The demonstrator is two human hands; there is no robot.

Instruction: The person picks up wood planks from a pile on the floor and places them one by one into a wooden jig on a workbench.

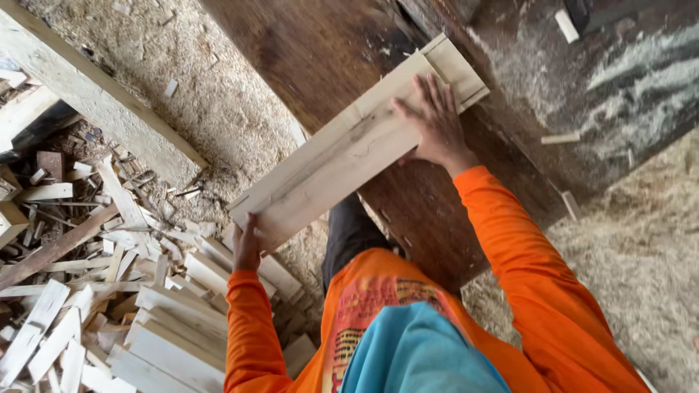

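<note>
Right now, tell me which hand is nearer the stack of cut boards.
Left. The left hand grips the plank's lower end just above the stack of cut boards; the right hand presses its far end.

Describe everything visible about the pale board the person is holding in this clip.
The pale board is a long, flat plank of light, unfinished wood with greyish grain streaks and a dark line crossing it near its far end. It lies at a slant, low end near the person and high end away, on a dark brown wooden surface. The left hand grips its near end; the right hand presses flat, fingers spread, on its upper part. Sawdust and a heap of offcuts lie below.
</note>
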